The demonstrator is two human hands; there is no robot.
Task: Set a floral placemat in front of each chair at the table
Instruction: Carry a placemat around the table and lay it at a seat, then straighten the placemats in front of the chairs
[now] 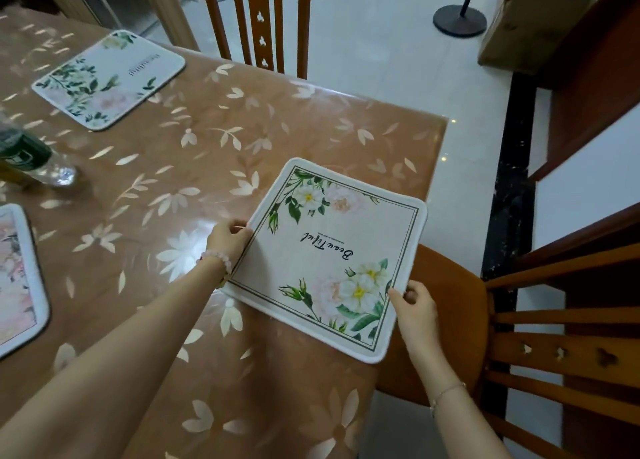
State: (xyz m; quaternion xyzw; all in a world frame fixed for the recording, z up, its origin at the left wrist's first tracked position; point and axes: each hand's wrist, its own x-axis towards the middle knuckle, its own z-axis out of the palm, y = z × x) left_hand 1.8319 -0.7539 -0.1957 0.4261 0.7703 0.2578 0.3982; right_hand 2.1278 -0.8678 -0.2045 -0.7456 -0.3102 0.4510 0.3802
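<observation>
A white floral placemat (325, 250) with a green border line lies at the table's right edge, facing a wooden chair (540, 327). My left hand (230, 240) pinches its left edge, and my right hand (414, 308) grips its near right corner, which overhangs the table edge. A second floral placemat (110, 77) lies flat at the far side, near another wooden chair (256, 22). A third, pink-toned placemat (19, 278) shows partly at the left edge of view.
The table (214, 139) carries a brown leaf-print cover under clear film. A plastic bottle (31, 157) with a dark label lies at the left. On the white floor beyond stand a black round stand base (460, 20) and a cardboard box (530, 18).
</observation>
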